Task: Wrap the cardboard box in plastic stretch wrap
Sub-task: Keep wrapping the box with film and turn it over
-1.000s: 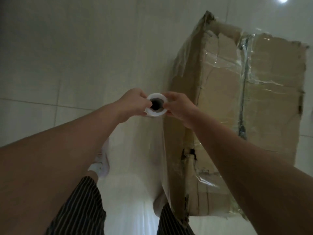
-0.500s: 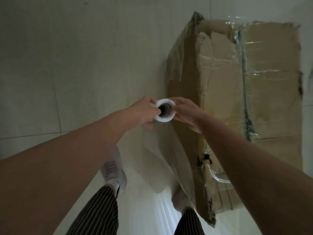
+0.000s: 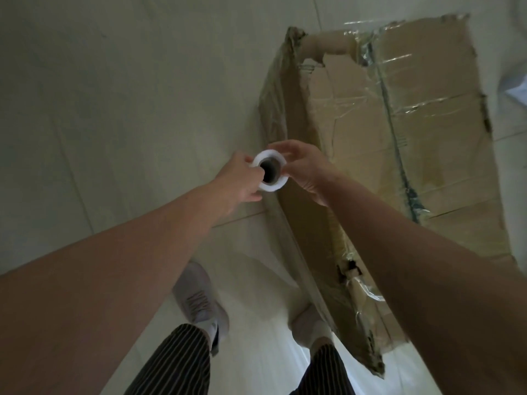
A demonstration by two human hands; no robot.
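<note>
A tall worn cardboard box (image 3: 422, 143) stands on the tiled floor at the right, with clear film across its top and sides. I hold the stretch wrap roll (image 3: 281, 183) upright beside the box's left face and see its white end and dark core. My left hand (image 3: 238, 182) grips the roll from the left, one finger at the core. My right hand (image 3: 305, 169) holds its right side with curled fingers. A sheet of clear film (image 3: 288, 252) hangs from the roll down along the box's left face.
Pale floor tiles (image 3: 114, 95) spread to the left and behind. My two feet in light sneakers (image 3: 199, 300) stand close to the box's near corner. A pale object (image 3: 517, 89) shows at the right edge.
The view has swung, so the box now sits further right and tilted. Both hands have stayed on the roll, and my feet have stepped along the box's left side.
</note>
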